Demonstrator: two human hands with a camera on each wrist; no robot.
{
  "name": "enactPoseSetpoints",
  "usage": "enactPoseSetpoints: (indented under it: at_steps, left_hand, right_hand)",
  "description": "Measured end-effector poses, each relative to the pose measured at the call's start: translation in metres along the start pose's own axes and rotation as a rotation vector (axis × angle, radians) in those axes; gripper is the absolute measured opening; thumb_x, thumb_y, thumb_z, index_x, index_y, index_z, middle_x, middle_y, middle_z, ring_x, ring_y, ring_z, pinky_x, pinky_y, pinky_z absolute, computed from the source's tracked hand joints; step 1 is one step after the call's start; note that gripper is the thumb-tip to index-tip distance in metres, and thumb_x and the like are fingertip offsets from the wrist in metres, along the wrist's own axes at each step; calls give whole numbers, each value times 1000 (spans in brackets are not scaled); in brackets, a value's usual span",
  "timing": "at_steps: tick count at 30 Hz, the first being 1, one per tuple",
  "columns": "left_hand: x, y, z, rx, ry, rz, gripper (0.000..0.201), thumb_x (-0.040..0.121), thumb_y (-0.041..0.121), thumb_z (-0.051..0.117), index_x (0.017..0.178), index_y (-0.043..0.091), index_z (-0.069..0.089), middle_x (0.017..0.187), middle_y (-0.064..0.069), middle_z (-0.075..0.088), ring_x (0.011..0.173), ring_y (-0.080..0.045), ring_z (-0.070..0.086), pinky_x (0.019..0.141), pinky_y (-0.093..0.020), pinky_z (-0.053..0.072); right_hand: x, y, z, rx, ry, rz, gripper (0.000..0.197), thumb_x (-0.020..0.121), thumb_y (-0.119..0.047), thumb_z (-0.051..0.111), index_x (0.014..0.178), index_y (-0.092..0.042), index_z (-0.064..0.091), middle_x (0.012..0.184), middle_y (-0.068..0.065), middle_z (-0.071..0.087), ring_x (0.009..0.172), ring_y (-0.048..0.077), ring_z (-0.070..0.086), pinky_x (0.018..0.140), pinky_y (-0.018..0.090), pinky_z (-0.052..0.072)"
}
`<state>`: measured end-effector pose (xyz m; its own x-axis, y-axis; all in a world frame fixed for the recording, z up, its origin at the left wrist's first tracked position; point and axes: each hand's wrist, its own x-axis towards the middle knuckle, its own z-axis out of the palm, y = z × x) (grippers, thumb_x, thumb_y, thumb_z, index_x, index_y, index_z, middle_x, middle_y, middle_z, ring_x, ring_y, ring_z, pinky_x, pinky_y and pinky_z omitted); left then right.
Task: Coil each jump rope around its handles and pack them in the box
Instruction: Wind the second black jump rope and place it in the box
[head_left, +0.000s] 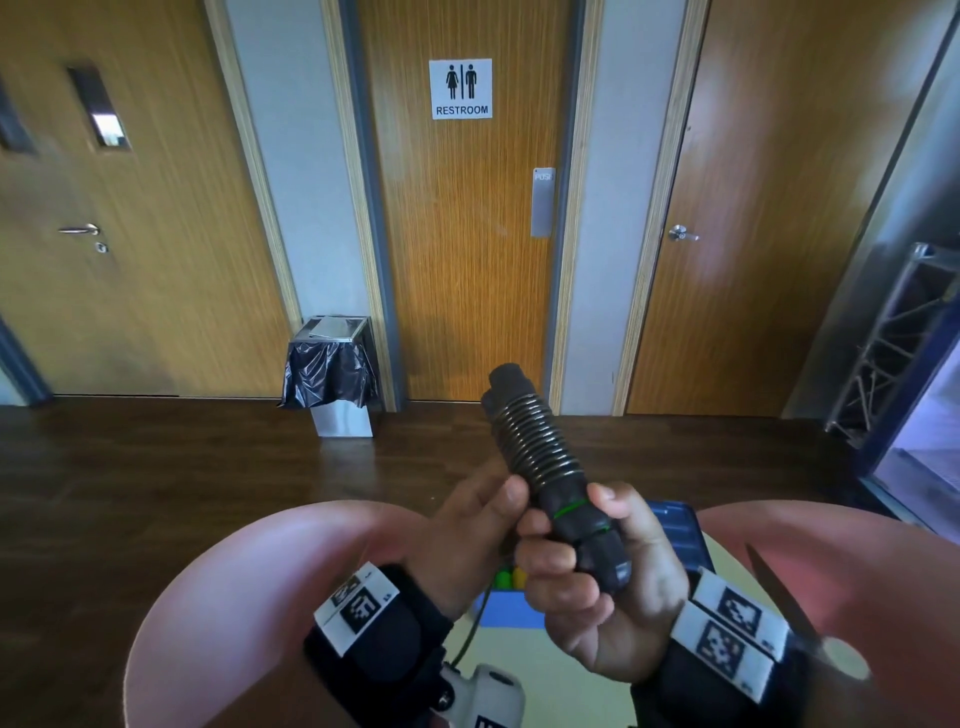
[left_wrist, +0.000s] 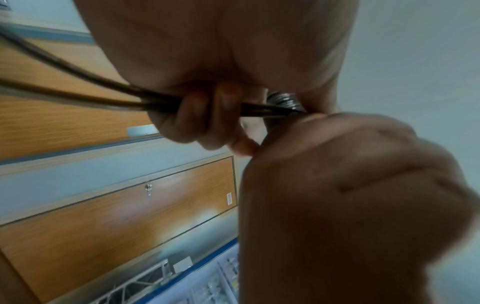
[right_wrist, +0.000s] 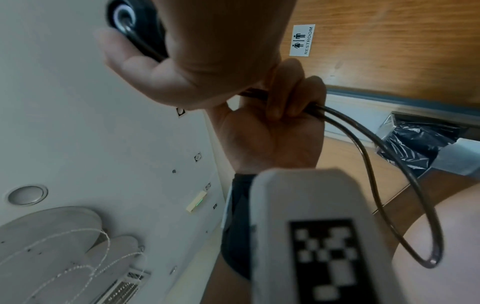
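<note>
In the head view two black jump rope handles (head_left: 556, 467) are held together, tilted up and away from me, with dark rope coiled tightly round their upper half (head_left: 535, 441). My right hand (head_left: 571, 535) grips their lower end; the end cap (right_wrist: 124, 22) shows in the right wrist view. My left hand (head_left: 498, 509) sits just left of the handles, its fingers (left_wrist: 202, 115) curled round a doubled length of rope (left_wrist: 78, 82). The free rope hangs in a loop (right_wrist: 415, 205). A blue box (head_left: 680, 530) lies below, mostly hidden by my right hand.
A pale yellow surface (head_left: 519, 670) lies under my hands with small coloured items (head_left: 511, 577). Ahead, across a dark wood floor, stand a bin with a black bag (head_left: 332, 374), a restroom door (head_left: 467, 260) and a metal truss (head_left: 893, 343) at the right.
</note>
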<state>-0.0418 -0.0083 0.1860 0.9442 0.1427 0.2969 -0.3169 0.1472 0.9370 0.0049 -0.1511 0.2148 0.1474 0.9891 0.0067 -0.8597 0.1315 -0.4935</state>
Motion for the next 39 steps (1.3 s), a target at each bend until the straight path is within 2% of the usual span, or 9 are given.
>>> enactPoseSetpoints:
  at_steps: [5,11,16,22,27,30,33,36,39]
  left_hand:
    - [4,-1,-3,-102,13,-48,70,72,67,74,82,-1,60,46,-1,48,33,-15,47,38,-19,40]
    - [17,-15,-15,155,263,-70,55,74,65,72,92,13,75,91,-6,76,86,-28,71,80,-40,57]
    - [21,-19,0,291,258,-100,57,62,68,77,90,19,77,91,-5,77,90,-25,74,90,-58,54]
    - [29,-27,12,299,121,-134,47,74,66,71,98,26,74,102,-6,76,100,-26,72,95,-57,51]
    - [36,-30,36,267,29,-159,43,102,42,37,87,13,65,65,9,68,59,-1,62,60,-13,45]
    - [45,-50,42,364,-67,-163,46,95,61,46,77,21,59,63,-3,51,56,-17,44,55,-25,34]
    - [55,-74,43,493,-61,-276,23,92,44,56,73,32,60,60,2,39,53,-14,32,52,-31,24]
    - [61,-94,46,681,-105,-315,22,95,45,55,77,33,58,61,4,42,55,-15,37,55,-34,28]
    - [68,-99,50,877,-106,-315,25,101,38,51,79,27,54,60,7,47,54,-10,42,57,-31,34]
  right_hand:
    - [-1,-11,-11,-388,125,75,65,75,-58,60,105,-1,65,88,17,65,70,29,67,59,29,52]
    - [2,-24,-19,-797,619,-302,57,73,-44,74,116,-7,64,105,21,71,95,37,71,83,52,58]
    - [1,-35,-29,-1202,702,-380,66,69,-73,72,105,-19,68,88,6,75,80,20,73,76,41,60]
    - [-14,-46,-40,-1155,638,-399,35,84,-36,69,95,-2,68,60,-6,66,55,4,63,51,16,47]
    - [-38,-63,-63,-1072,627,-342,23,92,-19,67,96,3,68,63,4,69,51,12,64,45,21,47]
    - [-55,-79,-77,-986,702,-365,19,92,-18,67,97,0,72,80,16,74,65,23,70,53,26,51]
    - [-76,-110,-98,-770,799,-481,23,91,-17,67,95,5,71,84,25,69,68,33,64,55,33,49]
    - [-103,-141,-125,-677,881,-542,35,85,-24,74,93,9,67,80,24,58,73,37,51,64,46,39]
    - [-134,-161,-152,-604,931,-557,34,80,-29,74,95,1,68,74,15,66,69,33,61,68,44,47]
